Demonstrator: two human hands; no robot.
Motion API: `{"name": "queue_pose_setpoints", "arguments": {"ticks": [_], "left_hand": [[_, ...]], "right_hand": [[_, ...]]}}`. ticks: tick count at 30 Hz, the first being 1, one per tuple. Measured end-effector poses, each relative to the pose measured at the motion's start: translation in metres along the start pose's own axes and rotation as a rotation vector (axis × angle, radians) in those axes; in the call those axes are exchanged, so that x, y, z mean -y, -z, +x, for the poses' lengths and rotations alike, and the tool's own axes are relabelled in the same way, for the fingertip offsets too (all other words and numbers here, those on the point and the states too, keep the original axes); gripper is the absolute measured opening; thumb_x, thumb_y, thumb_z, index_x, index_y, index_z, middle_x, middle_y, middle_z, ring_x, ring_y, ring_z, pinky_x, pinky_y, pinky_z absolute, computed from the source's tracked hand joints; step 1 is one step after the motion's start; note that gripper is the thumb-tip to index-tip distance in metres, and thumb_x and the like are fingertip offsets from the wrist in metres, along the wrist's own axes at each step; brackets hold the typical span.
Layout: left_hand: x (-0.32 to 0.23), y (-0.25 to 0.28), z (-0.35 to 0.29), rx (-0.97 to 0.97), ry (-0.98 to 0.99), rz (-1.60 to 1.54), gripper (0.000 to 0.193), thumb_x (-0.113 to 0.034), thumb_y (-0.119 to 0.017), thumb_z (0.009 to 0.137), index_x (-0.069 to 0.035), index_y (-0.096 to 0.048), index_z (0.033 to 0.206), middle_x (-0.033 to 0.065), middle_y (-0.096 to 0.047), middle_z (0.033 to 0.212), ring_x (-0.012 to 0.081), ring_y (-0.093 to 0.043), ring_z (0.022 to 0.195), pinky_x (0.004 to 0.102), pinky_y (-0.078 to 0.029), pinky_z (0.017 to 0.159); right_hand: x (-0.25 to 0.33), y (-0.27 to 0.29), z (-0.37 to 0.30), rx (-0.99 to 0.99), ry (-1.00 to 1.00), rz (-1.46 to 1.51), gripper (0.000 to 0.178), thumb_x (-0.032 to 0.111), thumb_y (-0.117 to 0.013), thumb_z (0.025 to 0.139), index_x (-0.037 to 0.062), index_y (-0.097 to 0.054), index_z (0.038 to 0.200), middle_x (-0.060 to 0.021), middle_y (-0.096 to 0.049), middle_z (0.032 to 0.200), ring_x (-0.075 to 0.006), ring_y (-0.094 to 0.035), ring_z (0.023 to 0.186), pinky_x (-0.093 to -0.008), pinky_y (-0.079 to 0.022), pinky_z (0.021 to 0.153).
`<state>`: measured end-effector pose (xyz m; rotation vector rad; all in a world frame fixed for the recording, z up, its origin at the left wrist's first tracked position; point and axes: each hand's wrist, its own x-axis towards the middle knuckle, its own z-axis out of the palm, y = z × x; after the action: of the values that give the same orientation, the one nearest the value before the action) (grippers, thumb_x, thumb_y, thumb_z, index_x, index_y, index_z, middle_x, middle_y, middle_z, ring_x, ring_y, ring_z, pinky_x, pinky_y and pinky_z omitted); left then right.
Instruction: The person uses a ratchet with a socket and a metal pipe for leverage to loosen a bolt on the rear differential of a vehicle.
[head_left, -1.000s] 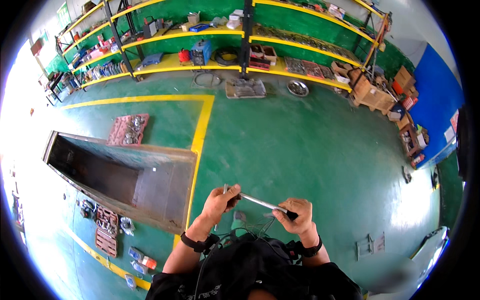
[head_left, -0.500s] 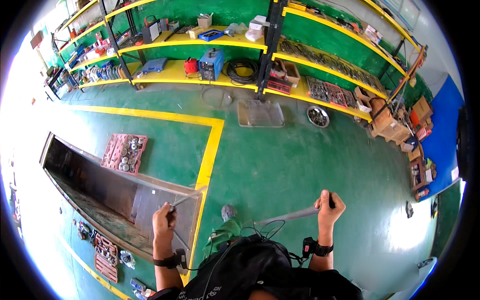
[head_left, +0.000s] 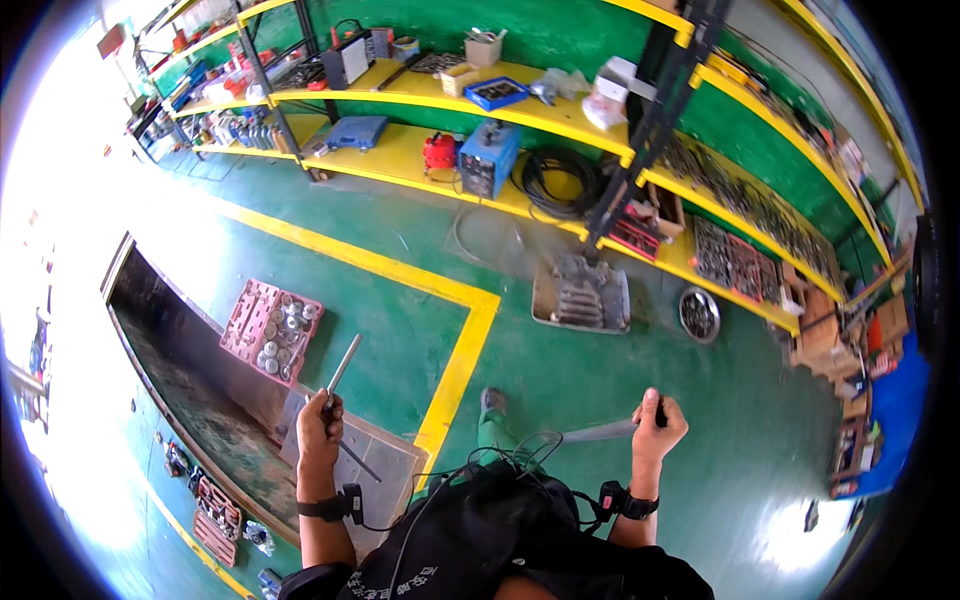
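Note:
My left hand point(head_left: 318, 432) is closed around a metal tool. Its silver rod point(head_left: 346, 364) sticks up past my fingers, and a thinner dark rod point(head_left: 358, 461) slants down on the other side of my fist. Off to the right, my right hand point(head_left: 660, 424) is closed, thumb up, on one end of a long, flat grey strip point(head_left: 600, 432). The strip points left toward my body and looks smeared; its exact kind cannot be made out. Both hands are held over the floor in front of me, well apart. A black strap with a small box sits on each wrist.
A long sunken pit point(head_left: 200, 345) lies left, with an open pink case of round metal parts point(head_left: 272, 330) beside it. Yellow shelves point(head_left: 400, 155) line the far wall. Before them stand a metal tray point(head_left: 580, 300) and a round bowl of small parts point(head_left: 699, 315).
The view has swung, so shelves, tray and bowl appear farther right and lower. In my left hand, the silver rod now points more upward. Both hands keep their hold.

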<state>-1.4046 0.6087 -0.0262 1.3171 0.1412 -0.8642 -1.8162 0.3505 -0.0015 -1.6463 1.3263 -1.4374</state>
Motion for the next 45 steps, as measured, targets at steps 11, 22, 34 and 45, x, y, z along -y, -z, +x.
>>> {"name": "queue_pose_setpoints", "arguments": {"ticks": [11, 22, 34, 45], "left_hand": [[-0.108, -0.028, 0.152, -0.300, -0.146, -0.108, 0.019, -0.026, -0.055, 0.090, -0.012, -0.053, 0.077, -0.0005, -0.051, 0.065, 0.0054, -0.036, 0.043, 0.0186, -0.023, 0.037], [-0.229, -0.006, 0.405, -0.354, -0.145, -0.040, 0.022, -0.026, -0.055, 0.092, -0.009, -0.055, 0.077, -0.0020, -0.049, 0.059, 0.0057, -0.032, 0.038, 0.0215, -0.021, 0.036], [-0.408, -0.078, 0.670, -0.224, -0.031, 0.168, 0.021, -0.024, -0.058, 0.093, -0.005, -0.060, 0.084, -0.0014, -0.052, 0.063, 0.0036, -0.036, 0.042, 0.0202, -0.022, 0.037], [-0.523, -0.227, 0.934, 0.152, 0.046, 0.346, 0.026, -0.030, -0.061, 0.094, -0.004, -0.061, 0.092, 0.0028, -0.061, 0.075, 0.0047, -0.039, 0.045, 0.0198, -0.027, 0.040]], "right_hand": [[0.003, -0.276, 0.184, 0.285, 0.077, 0.026, 0.034, 0.015, -0.065, 0.093, 0.0003, -0.054, 0.064, 0.0000, -0.052, 0.053, -0.0060, -0.048, 0.048, -0.0237, -0.036, 0.046], [0.023, -0.573, 0.266, 0.275, 0.100, 0.061, 0.035, 0.011, -0.061, 0.095, 0.0006, -0.050, 0.063, -0.0003, -0.051, 0.057, -0.0076, -0.049, 0.051, -0.0241, -0.038, 0.049], [0.051, -0.860, 0.340, 0.298, -0.061, 0.197, 0.032, 0.013, -0.065, 0.093, -0.0003, -0.055, 0.066, -0.0013, -0.056, 0.059, -0.0069, -0.053, 0.053, -0.0237, -0.040, 0.050], [0.058, -1.071, 0.384, 0.428, -0.133, 0.011, 0.031, 0.019, -0.069, 0.090, 0.0010, -0.057, 0.069, 0.0004, -0.051, 0.056, -0.0056, -0.043, 0.051, -0.0255, -0.036, 0.049]]}}
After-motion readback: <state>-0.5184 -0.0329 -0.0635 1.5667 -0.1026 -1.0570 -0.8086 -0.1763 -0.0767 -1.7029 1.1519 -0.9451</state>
